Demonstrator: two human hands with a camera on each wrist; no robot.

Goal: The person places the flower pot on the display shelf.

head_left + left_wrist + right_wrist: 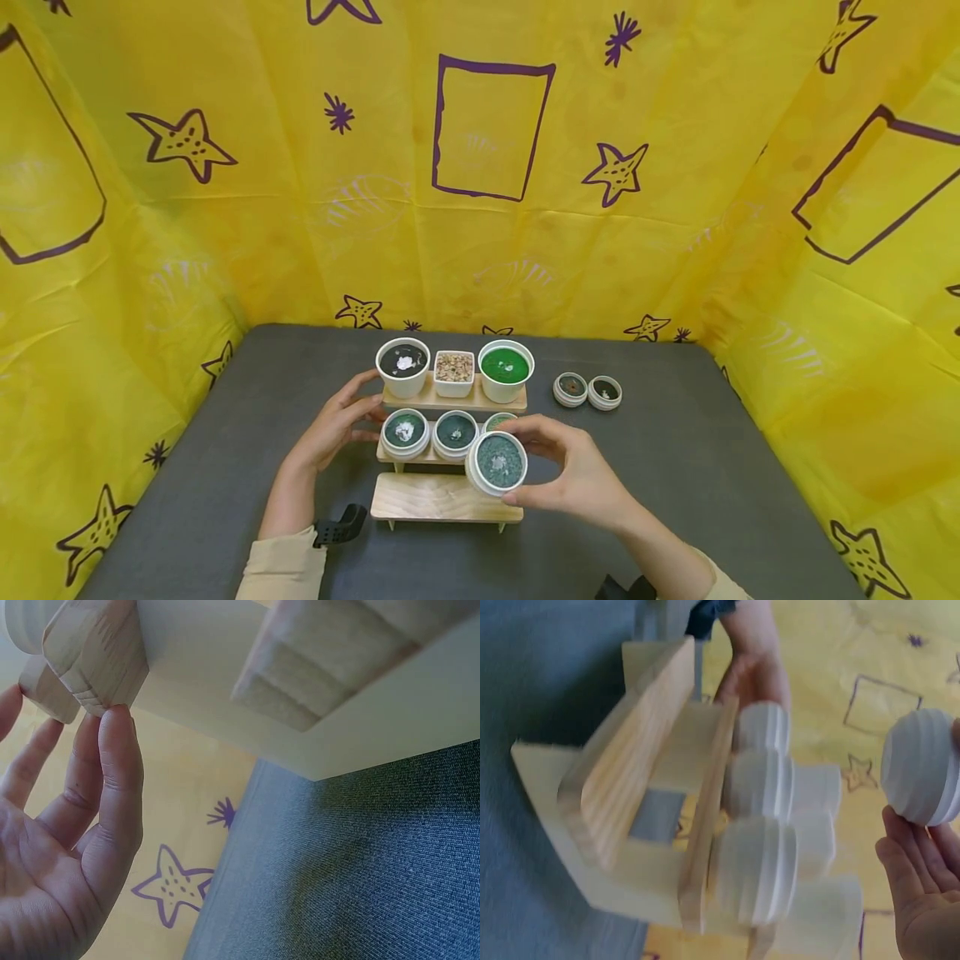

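The lowest shelf of the wooden stand (420, 497) lies nearest, with bare wood showing. Over its right end, clear of the wood, is a white tub (499, 463) held in the right hand (573, 475), its speckled green top tipped toward the person. The step in hand looks like moving this tub at the stand; the next move seems to call for levelling it and steering it past its neighbours without a knock.

The right thumb and fingers are clamped on the tub's sides from the right. At the stand's left side, the left hand (339, 423) has its fingers apart and a little bent; in the left wrist view the fingertips (116, 724) touch the shelf ends, perhaps to steady it.

On the stand's middle shelf sit a left tub (406, 433), a centre tub (455, 432) and a partly hidden right one. Its top shelf bears a black-filled cup (403, 361), a square pot (453, 371) and a green-filled cup (506, 365). Right of the stand stand two small jars (572, 390).
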